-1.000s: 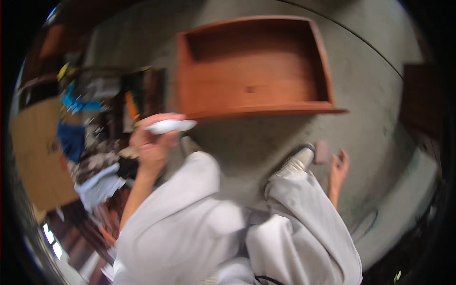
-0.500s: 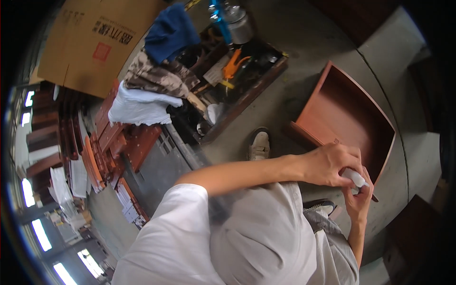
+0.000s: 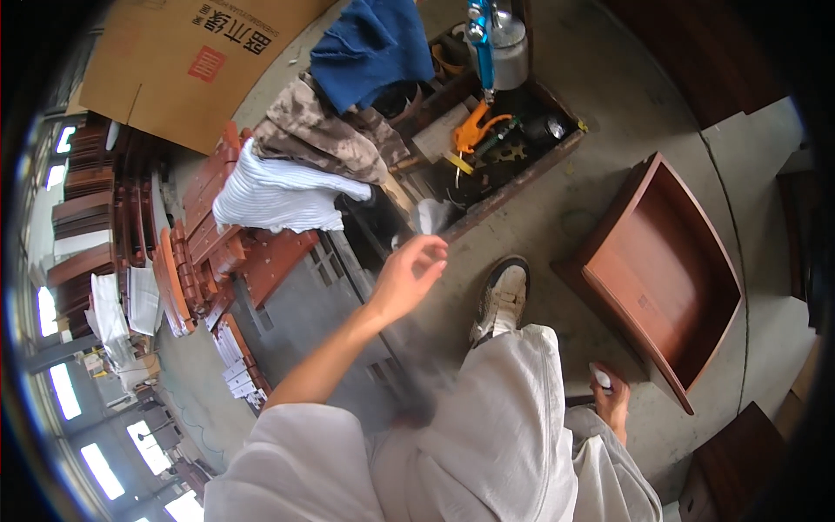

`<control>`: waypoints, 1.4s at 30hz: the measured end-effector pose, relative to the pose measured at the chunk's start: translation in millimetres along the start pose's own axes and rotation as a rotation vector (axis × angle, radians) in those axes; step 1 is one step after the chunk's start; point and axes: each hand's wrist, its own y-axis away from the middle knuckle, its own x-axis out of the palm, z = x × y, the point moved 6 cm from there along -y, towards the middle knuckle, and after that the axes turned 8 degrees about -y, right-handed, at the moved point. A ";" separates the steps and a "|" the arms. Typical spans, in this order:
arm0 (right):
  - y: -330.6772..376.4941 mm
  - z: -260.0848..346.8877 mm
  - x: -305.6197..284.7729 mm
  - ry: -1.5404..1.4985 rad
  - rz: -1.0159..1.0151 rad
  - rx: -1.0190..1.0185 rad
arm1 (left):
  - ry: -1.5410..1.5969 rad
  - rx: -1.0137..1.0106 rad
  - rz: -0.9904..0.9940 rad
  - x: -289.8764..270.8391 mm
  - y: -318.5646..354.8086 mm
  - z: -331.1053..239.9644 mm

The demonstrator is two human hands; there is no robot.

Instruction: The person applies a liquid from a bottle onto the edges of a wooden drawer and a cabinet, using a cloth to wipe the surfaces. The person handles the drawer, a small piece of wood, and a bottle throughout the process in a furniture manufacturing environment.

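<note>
My left hand [image 3: 409,278] hangs in the air beside the near edge of a dark tool tray [image 3: 513,193]. Its fingers are loosely bent and apart, with nothing visible in them. Just beyond the fingertips, a greyish-white scoop-like piece [image 3: 430,217] lies in the tray. Low on the right, my right hand [image 3: 614,404] is closed round a small white bottle [image 3: 600,377], mostly hidden by the fingers. A reddish-brown wooden drawer [image 3: 665,287] with a curved edge rests on the floor to the right of my shoe.
The tray holds an orange clamp [image 3: 471,128] and a blue spray gun [image 3: 480,43] with a metal cup. Blue [image 3: 370,52], camouflage and white cloths lie over its left side. Behind stands a cardboard box [image 3: 183,74]. Reddish-brown wooden parts [image 3: 204,226] are stacked at the left.
My left hand has come off the white bottle and swung left toward the tray. My right hand has lowered beside my leg, still holding the bottle. The view has shifted.
</note>
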 end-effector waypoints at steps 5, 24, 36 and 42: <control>1.0 -81.9 26.5 -0.062 -0.024 -0.009 | -0.045 0.076 -0.039 -23.6 1.9 -12.1; -8.6 -183.6 55.8 -0.438 -0.237 0.006 | -0.820 0.417 -0.856 -267.2 50.6 -82.2; 67.1 -179.3 -38.0 -0.610 -0.416 0.035 | 0.735 0.718 -0.376 -272.3 97.3 -255.2; 178.3 114.9 -190.2 -0.400 -0.554 -0.420 | 0.866 0.704 -0.001 -143.4 115.4 -339.4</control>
